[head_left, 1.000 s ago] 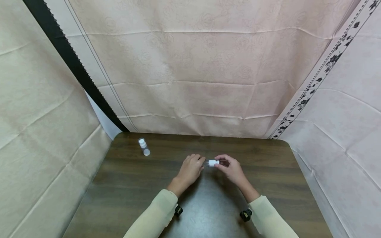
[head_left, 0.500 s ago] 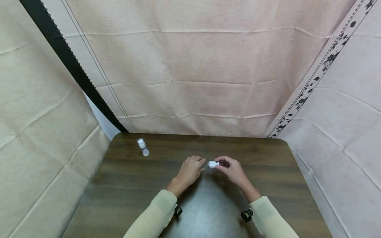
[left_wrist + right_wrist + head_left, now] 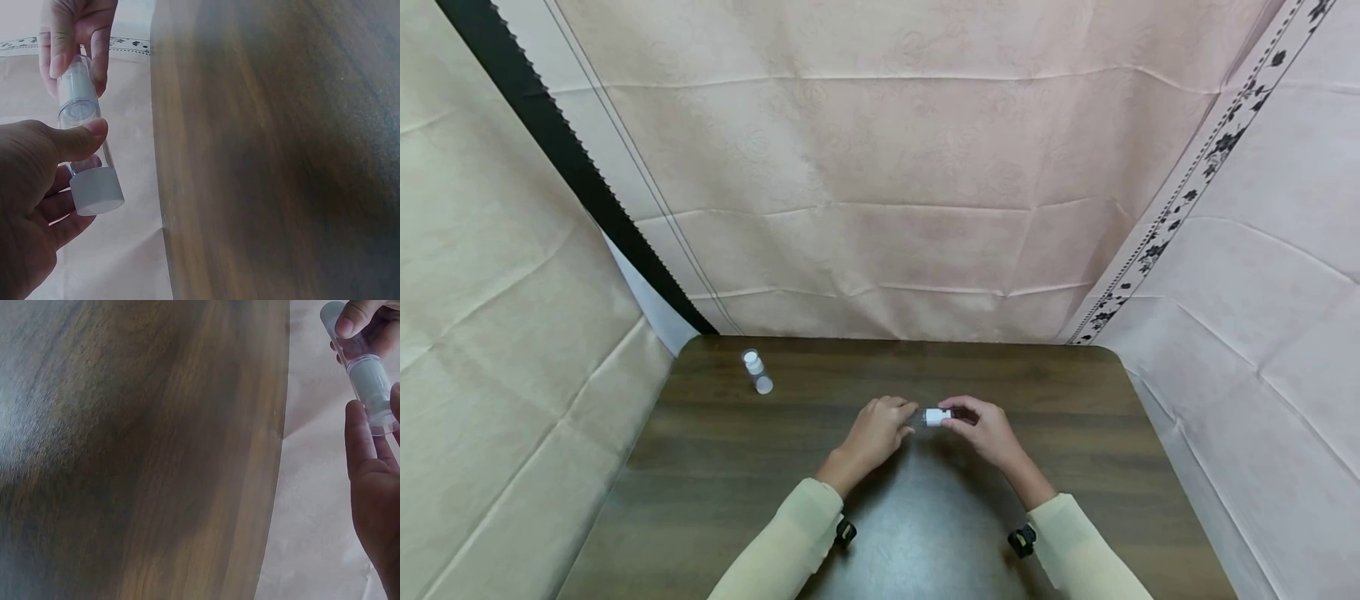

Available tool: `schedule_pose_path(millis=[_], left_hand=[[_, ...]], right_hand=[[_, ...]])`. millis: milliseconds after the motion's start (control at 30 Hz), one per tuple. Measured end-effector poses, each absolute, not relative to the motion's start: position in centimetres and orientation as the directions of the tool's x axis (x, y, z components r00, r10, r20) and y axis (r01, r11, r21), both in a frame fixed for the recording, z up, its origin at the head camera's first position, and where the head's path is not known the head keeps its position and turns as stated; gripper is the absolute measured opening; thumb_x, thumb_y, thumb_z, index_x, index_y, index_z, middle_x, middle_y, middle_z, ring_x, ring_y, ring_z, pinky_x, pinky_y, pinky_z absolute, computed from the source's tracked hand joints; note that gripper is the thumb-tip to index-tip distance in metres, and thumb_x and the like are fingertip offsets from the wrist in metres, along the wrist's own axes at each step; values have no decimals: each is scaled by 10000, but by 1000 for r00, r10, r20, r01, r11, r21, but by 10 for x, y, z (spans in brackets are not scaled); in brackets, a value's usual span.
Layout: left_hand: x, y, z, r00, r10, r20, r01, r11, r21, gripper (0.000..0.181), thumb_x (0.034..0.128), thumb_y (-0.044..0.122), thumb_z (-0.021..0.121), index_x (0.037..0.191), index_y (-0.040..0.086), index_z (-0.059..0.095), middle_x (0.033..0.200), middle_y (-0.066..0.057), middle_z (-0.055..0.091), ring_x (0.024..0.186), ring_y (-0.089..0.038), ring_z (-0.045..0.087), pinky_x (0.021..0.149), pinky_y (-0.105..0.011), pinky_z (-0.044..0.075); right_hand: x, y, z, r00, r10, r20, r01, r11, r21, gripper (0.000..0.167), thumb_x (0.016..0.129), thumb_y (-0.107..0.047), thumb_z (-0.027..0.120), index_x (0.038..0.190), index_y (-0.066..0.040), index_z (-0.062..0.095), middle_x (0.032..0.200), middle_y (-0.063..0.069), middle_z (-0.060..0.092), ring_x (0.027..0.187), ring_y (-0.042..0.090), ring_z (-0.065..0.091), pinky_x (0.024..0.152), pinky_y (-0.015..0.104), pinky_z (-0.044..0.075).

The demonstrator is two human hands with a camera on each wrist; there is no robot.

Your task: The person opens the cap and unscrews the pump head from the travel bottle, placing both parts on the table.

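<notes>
- Evidently the bottle [image 3: 937, 417] lies between the person's two hands, its long axis running nine to three o'clock in the head view, roughly level.
- Left hand [image 3: 874, 429] at the nine o'clock end, right hand [image 3: 988, 433] at three. Neither is nearer; both already touch.
- Left fingers: clamped on the clear body, thumb over it, other fingers round the far side. The white end [image 3: 98, 195] points out past that grip, toward six o'clock in the left wrist view.
- Right fingers: pinching the clear end, thumb to one side and fingertips to the other. A white inner sleeve [image 3: 369, 378] shows through the clear wall just beside them.
- Key relation, by judgement: two grips on one line, right hand at twelve o'clock of the left in the left wrist view. A pull or twist would work along or about that axis.
- Whether the bottle touches the table [image 3: 737, 500]: cannot tell for certain; shadows below the hands suggest it is raised.
- Second bottle [image 3: 757, 372] sits on the table at ten o'clock from the left hand, well apart, out of both grips. Standing or lying, cannot tell.
</notes>
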State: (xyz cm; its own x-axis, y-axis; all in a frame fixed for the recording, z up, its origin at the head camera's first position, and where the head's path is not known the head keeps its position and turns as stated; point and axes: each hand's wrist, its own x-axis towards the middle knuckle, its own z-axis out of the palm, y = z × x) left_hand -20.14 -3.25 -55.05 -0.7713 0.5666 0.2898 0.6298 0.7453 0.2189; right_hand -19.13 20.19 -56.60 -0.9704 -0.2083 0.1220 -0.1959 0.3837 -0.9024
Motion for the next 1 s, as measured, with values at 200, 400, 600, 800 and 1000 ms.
schedule_pose_path(millis=[200,400,600,800,1000], left_hand=[[-200,-35,-552,-775,571,270,629,736,250,383,895,197,822,1249,81,733,1169,-82,752,1040,-218,723,897,-389,598],[-200,-38,-552,-779,565,273,626,723,291,392,902,190,813,1265,69,726,1190,-90,753,1064,-227,725,914,-398,599],[-199,-41,-553,-797,549,251,603,722,339,404,899,191,814,1273,68,723,1205,-86,754,1079,-228,727,903,-363,605],[-202,-50,-555,-808,543,228,588,724,362,407,912,197,800,1289,70,714,1232,-93,747,1121,-245,718,918,-368,599],[-205,-71,-558,-857,463,224,515,767,384,412,902,196,806,1286,74,720,1225,-97,749,1137,-244,716,914,-372,600]], right_hand=[[-191,201,-565,-963,-234,132,-217,388,-896,271,937,-185,771,1175,-59,741,1149,88,746,1000,205,688,839,273,586],[-196,201,-570,-948,-258,186,-279,390,-878,262,932,-182,772,1160,-54,749,1130,75,753,984,180,706,822,253,592],[-198,199,-572,-936,-281,210,-316,411,-855,249,928,-163,773,1153,-59,756,1123,60,753,981,188,719,812,265,602],[-197,203,-568,-933,-289,213,-317,389,-865,240,940,-134,761,1173,-79,753,1168,61,745,1026,160,711,844,232,591],[-199,219,-560,-940,-229,251,-326,401,-856,237,917,-66,771,1149,-114,762,1134,77,755,1001,182,721,826,182,574]])
